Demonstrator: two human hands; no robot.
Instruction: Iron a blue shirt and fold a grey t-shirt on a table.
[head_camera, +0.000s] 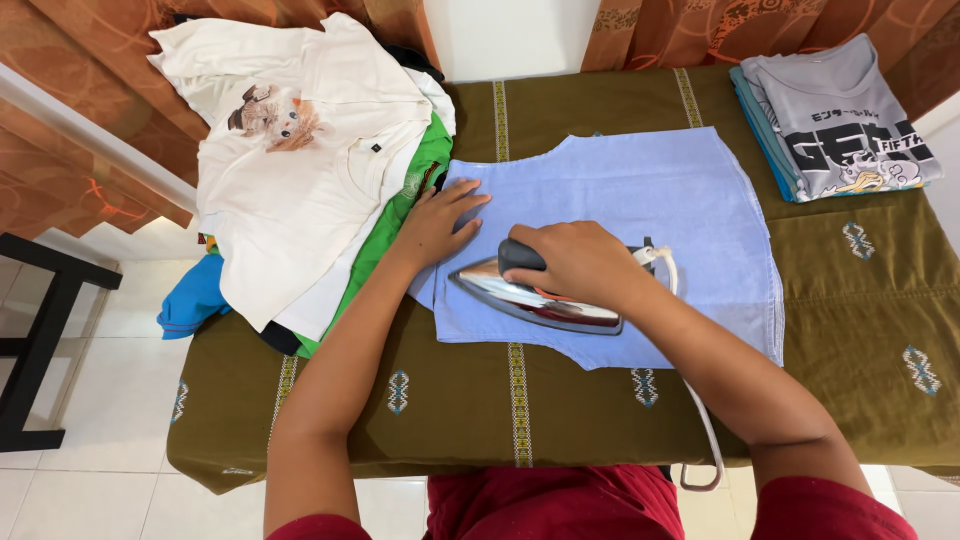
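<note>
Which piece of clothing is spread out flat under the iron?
The light blue garment at the table's middle; the others sit in piles at either end.

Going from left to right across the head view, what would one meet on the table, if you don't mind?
Pile of unironed clothes → left hand → iron under the right hand on the blue garment → folded grey shirts.

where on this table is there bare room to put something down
Bare olive table cloth lies right of the blue garment, below the folded grey shirts, and along the near edge under the iron. The left end is crowded: a clothes pile, with the left hand beside it.
</note>
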